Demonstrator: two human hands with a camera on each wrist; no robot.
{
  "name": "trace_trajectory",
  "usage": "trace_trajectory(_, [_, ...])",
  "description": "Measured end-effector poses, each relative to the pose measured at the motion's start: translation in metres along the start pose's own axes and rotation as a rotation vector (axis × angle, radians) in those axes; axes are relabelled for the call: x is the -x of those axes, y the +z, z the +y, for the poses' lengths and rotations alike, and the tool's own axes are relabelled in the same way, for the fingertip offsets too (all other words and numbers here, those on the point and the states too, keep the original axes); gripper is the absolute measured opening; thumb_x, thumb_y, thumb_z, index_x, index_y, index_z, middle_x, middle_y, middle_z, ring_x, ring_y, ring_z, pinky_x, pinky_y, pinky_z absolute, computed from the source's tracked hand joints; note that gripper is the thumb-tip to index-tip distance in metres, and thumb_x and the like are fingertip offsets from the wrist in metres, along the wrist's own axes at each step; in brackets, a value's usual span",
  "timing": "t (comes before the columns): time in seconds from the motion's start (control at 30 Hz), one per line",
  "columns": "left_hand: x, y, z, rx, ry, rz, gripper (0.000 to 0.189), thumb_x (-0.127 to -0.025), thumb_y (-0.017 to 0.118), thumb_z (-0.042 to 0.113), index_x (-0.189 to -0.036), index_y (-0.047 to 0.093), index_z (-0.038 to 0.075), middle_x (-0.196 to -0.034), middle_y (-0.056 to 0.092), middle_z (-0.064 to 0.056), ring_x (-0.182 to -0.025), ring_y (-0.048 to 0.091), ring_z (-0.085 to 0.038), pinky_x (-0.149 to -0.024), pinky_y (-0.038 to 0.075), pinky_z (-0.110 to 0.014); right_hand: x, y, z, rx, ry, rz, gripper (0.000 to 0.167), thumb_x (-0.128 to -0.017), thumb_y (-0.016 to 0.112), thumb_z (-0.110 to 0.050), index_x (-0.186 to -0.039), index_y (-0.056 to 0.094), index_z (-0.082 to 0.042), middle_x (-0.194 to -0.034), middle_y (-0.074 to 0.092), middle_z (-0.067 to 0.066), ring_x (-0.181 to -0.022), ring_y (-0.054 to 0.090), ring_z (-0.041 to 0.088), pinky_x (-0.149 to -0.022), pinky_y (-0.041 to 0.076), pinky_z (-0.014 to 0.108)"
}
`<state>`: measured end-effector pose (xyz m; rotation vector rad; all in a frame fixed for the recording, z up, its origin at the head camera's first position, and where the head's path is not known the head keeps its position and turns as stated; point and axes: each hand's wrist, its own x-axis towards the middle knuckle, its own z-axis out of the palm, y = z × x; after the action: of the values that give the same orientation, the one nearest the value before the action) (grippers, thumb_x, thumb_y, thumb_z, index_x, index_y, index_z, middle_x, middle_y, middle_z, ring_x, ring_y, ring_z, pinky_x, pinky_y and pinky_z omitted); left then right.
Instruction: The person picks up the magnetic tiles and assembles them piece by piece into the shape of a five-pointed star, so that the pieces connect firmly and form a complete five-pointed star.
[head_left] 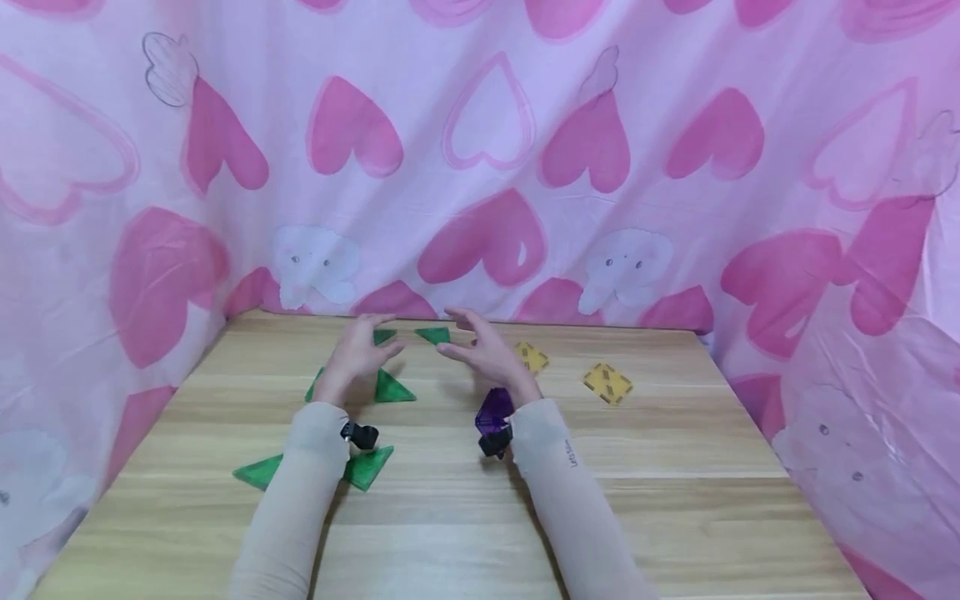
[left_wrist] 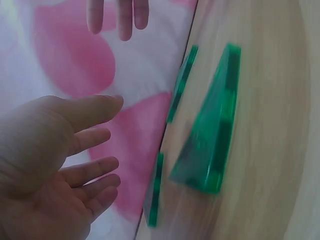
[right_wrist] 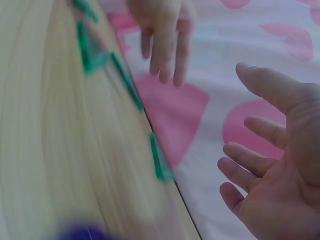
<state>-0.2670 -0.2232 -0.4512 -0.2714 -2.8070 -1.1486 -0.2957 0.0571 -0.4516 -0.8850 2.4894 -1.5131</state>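
Green triangles (head_left: 393,387), pink-hearted cloth (head_left: 420,187)

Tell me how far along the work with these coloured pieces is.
Looks done: green triangles and yellow squares lie spread out on the table. In hand: nothing; the left hand and right hand are both open and empty above it. Left: probably any joining, since these pieces lie apart; the purple thing is partly hidden behind the black wrist camera, so its state is unclear.
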Motion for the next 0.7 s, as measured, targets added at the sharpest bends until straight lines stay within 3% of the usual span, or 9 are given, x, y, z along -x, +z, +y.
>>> trace_trajectory(0.13, [0.003, -0.006, -0.010, -0.016, -0.043, -0.002, 0.066, -0.108, 0.076, 0.025, -0.165, 0.050, 0.004, -0.171, 0.047, -0.021, -0.162, 0.035, -0.047, -0.131, 0.030, -0.068, -0.012, 0.022, -0.006, -0.025, 0.019, -0.017, 0.082, -0.103, 0.081, -0.047, -0.171, 0.043, -0.023, -0.175, 0.045, 0.002, -0.161, 0.042, 0.032, -0.129, 0.037, 0.065])
trace_trajectory(0.37, [0.007, -0.003, -0.020, -0.024, -0.082, -0.038, 0.066, -0.109, 0.074, 0.026, -0.166, 0.049, 0.002, -0.171, 0.047, -0.023, -0.162, 0.035, -0.049, -0.130, 0.031, -0.069, -0.013, 0.037, 0.004, 0.122, 0.086, -0.072, 0.079, -0.107, 0.074, -0.046, -0.174, 0.037, -0.026, -0.180, 0.037, 0.005, -0.166, 0.033, 0.029, -0.135, 0.028, 0.059])
trace_trajectory(0.53, [0.006, -0.003, -0.026, -0.027, -0.096, -0.036, 0.064, -0.109, 0.073, 0.025, -0.165, 0.050, 0.002, -0.168, 0.048, -0.026, -0.160, 0.037, -0.050, -0.130, 0.032, -0.069, -0.013, 0.037, 0.009, 0.179, 0.069, -0.126, 0.074, -0.111, 0.071, -0.033, -0.174, 0.037, -0.016, -0.178, 0.039, 0.013, -0.165, 0.036, 0.034, -0.135, 0.028, 0.056])
trace_trajectory(0.7, [0.006, -0.002, -0.026, -0.009, -0.134, -0.067, 0.064, -0.111, 0.071, 0.027, -0.166, 0.050, 0.004, -0.170, 0.045, -0.027, -0.159, 0.038, -0.050, -0.129, 0.032, -0.071, -0.014, 0.036, 0.010, 0.245, 0.112, -0.162, 0.071, -0.112, 0.069, -0.030, -0.173, 0.039, -0.010, -0.175, 0.043, 0.014, -0.162, 0.038, 0.035, -0.134, 0.030, 0.057])
